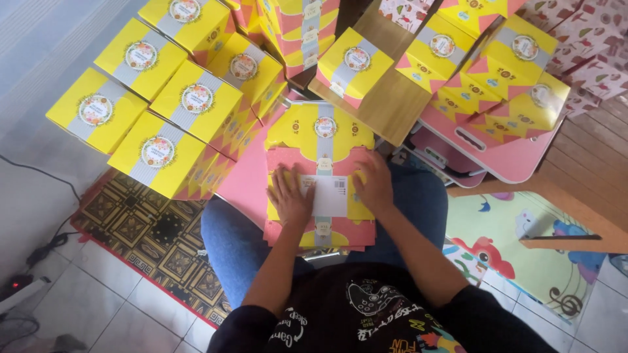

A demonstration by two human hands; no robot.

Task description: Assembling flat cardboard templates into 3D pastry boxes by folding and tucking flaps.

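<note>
A flat, unfolded yellow and pink cardboard box lies across my lap, on top of more flat ones. A white label sits at its middle. My left hand presses flat on the cardboard at the label's left edge. My right hand presses flat at the label's right side. Both hands lie open, fingers spread, gripping nothing.
Several assembled yellow boxes with round floral stickers are stacked to my left. More of them stand on a small pink table at the right. A wooden board lies ahead. A patterned rug and a colourful play mat flank my legs.
</note>
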